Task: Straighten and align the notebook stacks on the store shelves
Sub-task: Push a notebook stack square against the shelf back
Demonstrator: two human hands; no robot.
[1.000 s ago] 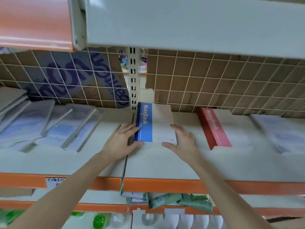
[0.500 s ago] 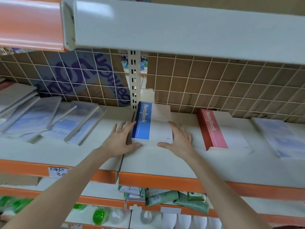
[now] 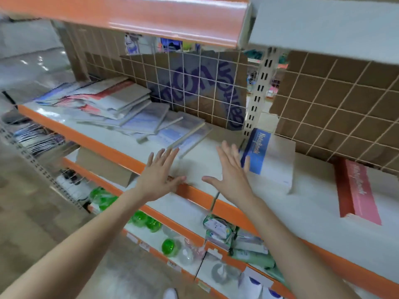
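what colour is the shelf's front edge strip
Orange, on the shelf's front edge strip, seen clearest in the head view.

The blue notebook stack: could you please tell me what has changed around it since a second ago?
Both hands have let go of the blue stack and moved off to its left: the left hand and right hand now hover open over bare shelf, toward the messy notebooks. The view has swung left too. The blue stack and the red stack lie where they were.

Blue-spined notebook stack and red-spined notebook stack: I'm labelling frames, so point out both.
Blue-spined notebook stack [image 3: 272, 157]: head view, middle of the top cover.
Red-spined notebook stack [image 3: 359, 190]: head view, pink band of the top cover.
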